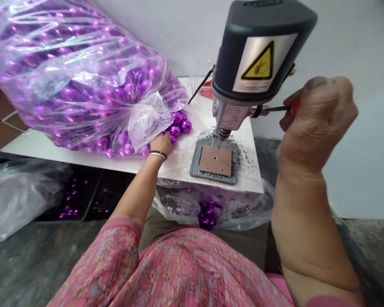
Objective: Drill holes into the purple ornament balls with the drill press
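Observation:
My right hand [320, 115] is closed around the red knob [295, 106] of the feed lever on a bench drill press [259, 51]. The thin drill bit [219, 144] points down over a brown square plate [208, 158] with a small hole in it, raised clear of the plate. This plate lies on the grey drill base [195, 168]. At the mouth of a big clear plastic bag, my left hand [163, 143] reaches among shiny purple faceted balls [176, 123]. Its fingers are mostly hidden by the balls and the plastic, so I cannot see whether one is held.
The bulging plastic bag [92, 81] of purple balls covers the table's left side. Dark shavings lie around the drill base on the white table [251, 170]. Below the front edge hangs an open plastic bag [243, 213] with purple balls [208, 215]. A power cord [200, 87] runs behind.

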`<state>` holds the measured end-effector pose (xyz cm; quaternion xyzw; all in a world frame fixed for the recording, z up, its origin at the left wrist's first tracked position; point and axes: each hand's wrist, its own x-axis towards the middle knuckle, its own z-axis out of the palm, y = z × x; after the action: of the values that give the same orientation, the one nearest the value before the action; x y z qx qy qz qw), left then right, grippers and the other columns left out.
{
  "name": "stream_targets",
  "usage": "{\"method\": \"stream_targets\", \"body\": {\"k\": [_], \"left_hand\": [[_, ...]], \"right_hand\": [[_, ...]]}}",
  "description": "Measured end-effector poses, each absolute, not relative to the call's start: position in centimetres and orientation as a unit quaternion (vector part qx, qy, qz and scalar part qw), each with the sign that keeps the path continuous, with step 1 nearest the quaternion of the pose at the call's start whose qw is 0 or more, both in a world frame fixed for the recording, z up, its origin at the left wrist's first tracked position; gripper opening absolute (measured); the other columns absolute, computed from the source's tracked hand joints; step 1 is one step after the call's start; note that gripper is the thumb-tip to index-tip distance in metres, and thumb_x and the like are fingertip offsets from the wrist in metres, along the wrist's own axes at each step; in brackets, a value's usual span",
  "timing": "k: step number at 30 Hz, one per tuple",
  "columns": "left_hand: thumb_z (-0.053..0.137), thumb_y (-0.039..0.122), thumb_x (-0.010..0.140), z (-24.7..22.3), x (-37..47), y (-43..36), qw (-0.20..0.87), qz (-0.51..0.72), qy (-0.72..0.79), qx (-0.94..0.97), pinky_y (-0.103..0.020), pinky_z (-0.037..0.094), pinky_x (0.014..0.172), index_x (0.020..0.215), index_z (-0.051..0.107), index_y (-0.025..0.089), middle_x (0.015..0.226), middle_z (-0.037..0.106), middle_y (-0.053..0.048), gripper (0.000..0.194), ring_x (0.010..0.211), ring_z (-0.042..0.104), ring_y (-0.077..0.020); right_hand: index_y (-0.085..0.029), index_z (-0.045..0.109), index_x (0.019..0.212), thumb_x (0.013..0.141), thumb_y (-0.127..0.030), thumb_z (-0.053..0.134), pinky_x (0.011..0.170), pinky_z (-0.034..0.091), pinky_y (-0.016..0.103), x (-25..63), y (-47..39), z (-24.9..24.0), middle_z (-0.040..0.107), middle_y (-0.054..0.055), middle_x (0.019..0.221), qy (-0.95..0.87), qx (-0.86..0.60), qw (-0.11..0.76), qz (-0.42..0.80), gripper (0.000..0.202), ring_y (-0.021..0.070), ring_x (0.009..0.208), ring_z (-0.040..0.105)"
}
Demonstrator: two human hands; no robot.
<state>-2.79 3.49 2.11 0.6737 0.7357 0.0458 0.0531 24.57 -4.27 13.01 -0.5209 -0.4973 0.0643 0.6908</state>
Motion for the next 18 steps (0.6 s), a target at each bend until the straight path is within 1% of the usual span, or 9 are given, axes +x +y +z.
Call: {"method": "stream_targets", "body": {"k": [2, 4, 6, 8, 10, 11, 13, 15, 18], "left_hand": [[0.073, 0.020, 0.075, 1.6, -3.1, 3.0, 0.069, 0.127, 0.723, 0.676, -0.049, 0.047, 0.102, 0.117, 0.068, 0.014, 0.115, 0.073, -0.021, 0.043, 0.121, 0.062, -0.0412], [0.079, 0.025, 0.070, 1.4, -3.1, 2.1, 0.130, 0.237, 0.683, 0.678, -0.046, 0.047, 0.103, 0.117, 0.068, 0.016, 0.110, 0.074, -0.017, 0.049, 0.119, 0.063, -0.0379], [0.080, 0.032, 0.068, 1.3, -2.6, 0.9, 0.260, 0.340, 0.619, 0.659, -0.042, 0.049, 0.101, 0.121, 0.065, 0.019, 0.108, 0.074, -0.012, 0.056, 0.113, 0.065, -0.0310], [0.077, 0.041, 0.070, 1.2, -1.7, -0.4, 0.439, 0.407, 0.543, 0.589, -0.038, 0.054, 0.093, 0.125, 0.061, 0.021, 0.108, 0.074, -0.008, 0.061, 0.103, 0.068, -0.0244], [0.071, 0.048, 0.073, 0.9, -0.6, -1.5, 0.594, 0.430, 0.477, 0.485, -0.035, 0.057, 0.084, 0.123, 0.060, 0.022, 0.104, 0.074, -0.007, 0.058, 0.094, 0.071, -0.0214], [0.068, 0.051, 0.075, 0.7, -0.1, -1.9, 0.646, 0.431, 0.455, 0.436, -0.034, 0.057, 0.080, 0.118, 0.061, 0.021, 0.101, 0.074, -0.007, 0.053, 0.091, 0.072, -0.0211], [0.063, 0.051, 0.079, 0.3, 0.8, -2.4, 0.704, 0.427, 0.432, 0.368, -0.032, 0.057, 0.076, 0.108, 0.064, 0.020, 0.094, 0.074, -0.009, 0.043, 0.089, 0.073, -0.0210], [0.060, 0.049, 0.083, -0.1, 1.4, -2.6, 0.724, 0.431, 0.425, 0.331, -0.029, 0.057, 0.074, 0.101, 0.065, 0.019, 0.094, 0.074, -0.009, 0.036, 0.088, 0.073, -0.0199], [0.055, 0.049, 0.086, -0.3, 1.8, -2.6, 0.738, 0.435, 0.414, 0.309, -0.027, 0.054, 0.068, 0.104, 0.065, 0.019, 0.102, 0.075, -0.010, 0.036, 0.079, 0.069, -0.0155]], "right_hand": [[-0.013, 0.043, 0.076, 0.098, -0.040, 0.039, 0.066, 0.034, 0.019, 24.6, -4.2, 12.9, 0.049, -0.005, 0.067, -0.500, -0.515, 0.693, 0.064, 0.036, -0.0033, 0.061, 0.041], [-0.013, 0.041, 0.075, 0.098, -0.040, 0.040, 0.065, 0.032, 0.019, 24.7, -4.1, 12.8, 0.048, -0.005, 0.066, -0.507, -0.507, 0.695, 0.061, 0.035, -0.0028, 0.060, 0.039], [-0.014, 0.040, 0.075, 0.098, -0.039, 0.039, 0.064, 0.032, 0.020, 24.7, -4.0, 12.8, 0.047, -0.004, 0.066, -0.512, -0.500, 0.696, 0.059, 0.034, -0.0022, 0.059, 0.039], [-0.015, 0.039, 0.075, 0.098, -0.035, 0.038, 0.064, 0.032, 0.020, 24.7, -3.9, 12.8, 0.047, -0.004, 0.066, -0.509, -0.498, 0.700, 0.059, 0.031, -0.0016, 0.059, 0.038], [-0.015, 0.038, 0.074, 0.098, -0.030, 0.037, 0.063, 0.032, 0.020, 24.7, -3.8, 12.9, 0.046, -0.004, 0.064, -0.503, -0.501, 0.702, 0.063, 0.029, -0.0013, 0.057, 0.036], [-0.015, 0.037, 0.073, 0.098, -0.028, 0.037, 0.063, 0.031, 0.020, 24.7, -3.8, 12.9, 0.045, -0.004, 0.063, -0.500, -0.501, 0.703, 0.067, 0.028, -0.0012, 0.056, 0.035], [-0.016, 0.036, 0.073, 0.098, -0.028, 0.036, 0.063, 0.031, 0.019, 24.6, -3.8, 13.0, 0.044, -0.004, 0.063, -0.499, -0.498, 0.705, 0.077, 0.028, -0.0015, 0.057, 0.035], [-0.016, 0.035, 0.073, 0.099, -0.030, 0.036, 0.063, 0.031, 0.019, 24.6, -3.9, 13.0, 0.044, -0.005, 0.064, -0.503, -0.491, 0.706, 0.084, 0.030, -0.0024, 0.057, 0.035], [-0.016, 0.033, 0.073, 0.098, -0.034, 0.037, 0.065, 0.032, 0.017, 24.5, -4.2, 13.0, 0.044, -0.006, 0.066, -0.513, -0.488, 0.701, 0.085, 0.031, -0.0042, 0.058, 0.035]]}}
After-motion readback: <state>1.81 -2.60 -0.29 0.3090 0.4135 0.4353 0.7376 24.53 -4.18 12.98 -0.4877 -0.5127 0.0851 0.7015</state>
